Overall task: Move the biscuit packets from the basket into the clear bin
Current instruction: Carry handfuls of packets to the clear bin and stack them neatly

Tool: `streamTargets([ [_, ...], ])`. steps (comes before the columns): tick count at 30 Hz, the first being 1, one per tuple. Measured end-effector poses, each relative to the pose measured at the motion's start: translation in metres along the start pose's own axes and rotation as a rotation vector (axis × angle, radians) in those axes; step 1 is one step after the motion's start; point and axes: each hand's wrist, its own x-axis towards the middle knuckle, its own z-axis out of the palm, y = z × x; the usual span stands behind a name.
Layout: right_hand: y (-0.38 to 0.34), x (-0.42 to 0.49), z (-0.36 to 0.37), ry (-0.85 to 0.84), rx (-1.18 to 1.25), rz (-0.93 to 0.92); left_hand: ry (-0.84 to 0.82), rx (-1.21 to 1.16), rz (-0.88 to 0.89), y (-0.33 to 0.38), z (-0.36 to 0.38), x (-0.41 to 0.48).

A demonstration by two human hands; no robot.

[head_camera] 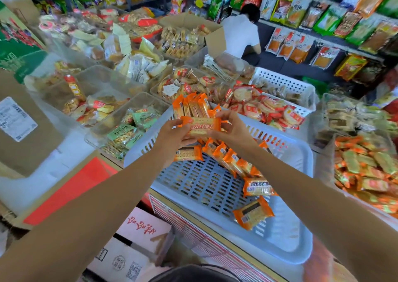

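A pale blue slotted basket [286, 234] stands tilted in front of me with several orange biscuit packets [253, 213] lying along its right side. Above its far rim, my left hand [172, 134] and my right hand [231, 128] together hold one orange packet [203, 126] by its two ends. Behind that packet, a stack of the same orange packets [191, 106] stands upright; which hand supports it is hidden. A clear bin [329, 152] at the right holds many orange and green packets.
Clear bins of other snacks fill the table: green packets [129, 128] at the left, red round crackers [267, 109] beyond the basket. A white slotted basket [286, 83] stands further back. Cardboard boxes [133, 258] sit below. A person in white [241, 33] stands by the far shelves.
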Motion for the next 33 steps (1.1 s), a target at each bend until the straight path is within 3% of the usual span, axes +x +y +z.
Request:
streamTargets([
  [2, 0.002, 0.004, -0.008, 0.003, -0.099, -0.011, 0.034, -0.006, 0.003, 0.000, 0.001, 0.003],
  [7, 0.022, 0.035, -0.035, 0.227, -0.528, -0.072, 0.052, 0.080, 0.031, 0.003, -0.004, 0.009],
  [10, 0.039, 0.051, -0.039, 0.180, -0.792, -0.020, 0.058, 0.118, 0.031, 0.004, -0.005, 0.014],
  [17, 0.047, 0.065, -0.036, 0.182, -0.916, -0.055, 0.038, 0.185, -0.017, 0.002, -0.004, 0.024],
  [20, 0.041, 0.060, -0.042, 0.173, -0.841, -0.094, 0.034, 0.230, -0.029, -0.002, -0.001, 0.026],
  [29, -0.001, 0.012, -0.046, 0.254, -0.277, -0.219, 0.057, 0.405, -0.032, -0.014, 0.014, 0.024],
  [33, -0.003, -0.017, -0.039, 0.257, -0.102, -0.220, -0.029, 0.237, -0.132, -0.019, 0.024, 0.012],
])
